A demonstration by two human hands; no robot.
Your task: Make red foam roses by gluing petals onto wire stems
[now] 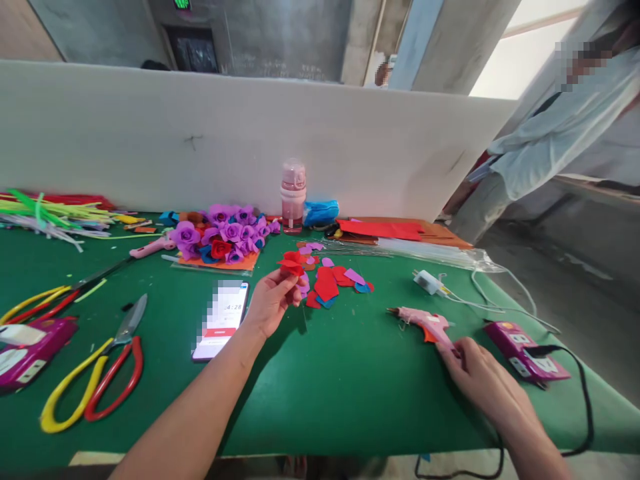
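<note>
Between the fingertips of my left hand (273, 303) is a small red flower (291, 263), raised above the green table. My right hand (480, 373) is closed around the handle of a pink glue gun (425, 320), its nozzle pointing left. Whether the gun rests on the table or hangs just over it, I cannot tell. Loose red petals (327, 285), with purple, blue and brown pieces among them, lie scattered just beyond my left hand. Farther left sits a heap of finished purple flowers (233, 232) with a few red and blue ones.
Large scissors (120, 347) and a lit phone (220, 320) lie on the left. A pink bottle (293, 200) stands by the white partition (240, 147). At the right are a white plug adapter (427, 282), its cable, and a purple power box (525, 350) with a black cord.
</note>
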